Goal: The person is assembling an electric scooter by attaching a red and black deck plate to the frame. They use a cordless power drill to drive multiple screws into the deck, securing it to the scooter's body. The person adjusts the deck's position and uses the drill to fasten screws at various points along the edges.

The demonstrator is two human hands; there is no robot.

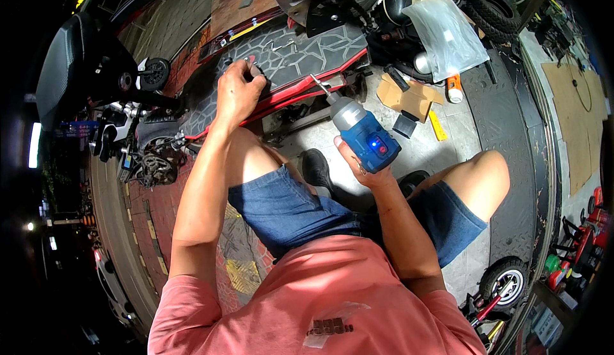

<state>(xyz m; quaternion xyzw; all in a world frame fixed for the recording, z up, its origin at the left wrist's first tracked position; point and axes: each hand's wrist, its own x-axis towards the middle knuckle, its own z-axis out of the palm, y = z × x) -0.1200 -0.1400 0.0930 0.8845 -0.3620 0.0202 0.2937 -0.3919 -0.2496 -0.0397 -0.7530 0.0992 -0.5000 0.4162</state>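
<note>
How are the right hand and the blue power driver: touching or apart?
Touching. In the head view, the right hand grips the blue power driver, with no gap visible between them.

Pale tiled floor [464,272] fills the right of centre, brightly lit, with shadow around the middle. Along its right side runs a dark, raised-pattern strip [515,195], bending with the lens. Near the right edge a flat tan board [575,128] shows against a paler area; whether it lies or leans is unclear. Left of centre, reddish paving [169,198] carries a yellow patch [242,272] lower down. A grey road [109,205] curves down the left side, past a parked car [112,284]. Beyond is darkness, broken by a tall white light [34,145] and a small round lamp [30,226].
</note>
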